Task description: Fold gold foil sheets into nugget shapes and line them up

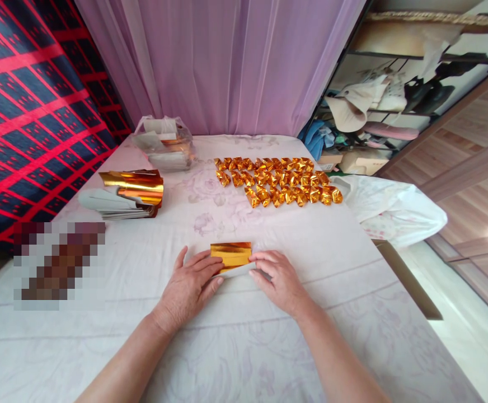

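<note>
A small sheet of gold foil paper [232, 255] lies on the table in front of me, shiny side up. Its near edge is lifted and folded over, showing a pale underside. My left hand [191, 282] holds the left end, its fingers resting on the foil and its thumb at the near edge. At the right end, my right hand [278, 278] has the folded edge between thumb and fingers. Beyond the hands, several folded gold foil pieces [288, 178] stand in three uneven rows.
A curved stack of gold foil sheets [143, 190] lies at the left, with a clear plastic bag of paper [166, 145] behind it. A white plastic bag [395, 207] hangs by the table's right edge. Shelves [395, 112] stand at the right, a purple curtain [227, 67] behind.
</note>
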`<state>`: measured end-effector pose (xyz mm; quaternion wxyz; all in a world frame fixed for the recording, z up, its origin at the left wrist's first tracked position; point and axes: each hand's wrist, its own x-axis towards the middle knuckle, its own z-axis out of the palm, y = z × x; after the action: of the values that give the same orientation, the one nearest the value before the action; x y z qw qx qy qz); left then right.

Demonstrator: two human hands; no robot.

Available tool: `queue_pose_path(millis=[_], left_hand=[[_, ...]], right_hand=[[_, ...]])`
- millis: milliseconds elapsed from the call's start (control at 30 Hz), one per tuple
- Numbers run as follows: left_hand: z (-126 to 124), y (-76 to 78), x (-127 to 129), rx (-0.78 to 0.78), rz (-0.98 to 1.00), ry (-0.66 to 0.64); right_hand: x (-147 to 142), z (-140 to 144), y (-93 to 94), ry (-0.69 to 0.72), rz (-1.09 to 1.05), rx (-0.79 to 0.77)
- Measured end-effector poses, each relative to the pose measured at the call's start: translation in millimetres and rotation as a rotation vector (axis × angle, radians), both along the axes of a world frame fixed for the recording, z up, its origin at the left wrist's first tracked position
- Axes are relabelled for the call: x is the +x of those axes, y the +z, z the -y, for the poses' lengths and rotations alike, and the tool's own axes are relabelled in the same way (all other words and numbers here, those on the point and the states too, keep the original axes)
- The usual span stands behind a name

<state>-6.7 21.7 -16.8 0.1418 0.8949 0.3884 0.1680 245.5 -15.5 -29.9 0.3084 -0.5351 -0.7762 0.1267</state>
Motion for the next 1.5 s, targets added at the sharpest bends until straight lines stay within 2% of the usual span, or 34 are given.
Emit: queue_pose_path(millis=[200,433,567,667,733,800,867,1033,1500], left_hand=[[-1,2.0,8,0.052,0.069,0.068],[0,3.4,12,0.109,0.065,0.078],[5,7.3,13,0.25,0.046,0.073],[14,11.1,18,0.364,0.064,0.037],[21,11.4,22,0.401,0.093,-0.046],[28,9.0,27,0.403,0.1,-0.12],[33,4.8,31,0.397,0.077,-0.138],[38,-3.9,33,0.355,0.0,-0.115],[36,-7.2,31,0.29,-0.061,-0.102]], right_hand=[[-7,1,0.9,-0.096,-0.041,0.026],[-15,-3,-3.2,-0.185,-0.024,0.066],[-19,-5,-4.3,-0.219,0.013,0.09],[-20,-5,-3.4,-0.231,0.039,0.092],[-20,-5,-2.5,-0.232,0.054,0.084],[-20,-5,-1.7,-0.232,0.066,0.079],[-20,-5,-1.1,-0.229,0.071,0.078],[-20,-5,-0.6,-0.224,0.057,0.073],[-21,-6,-2.3,-0.266,0.092,0.074]])
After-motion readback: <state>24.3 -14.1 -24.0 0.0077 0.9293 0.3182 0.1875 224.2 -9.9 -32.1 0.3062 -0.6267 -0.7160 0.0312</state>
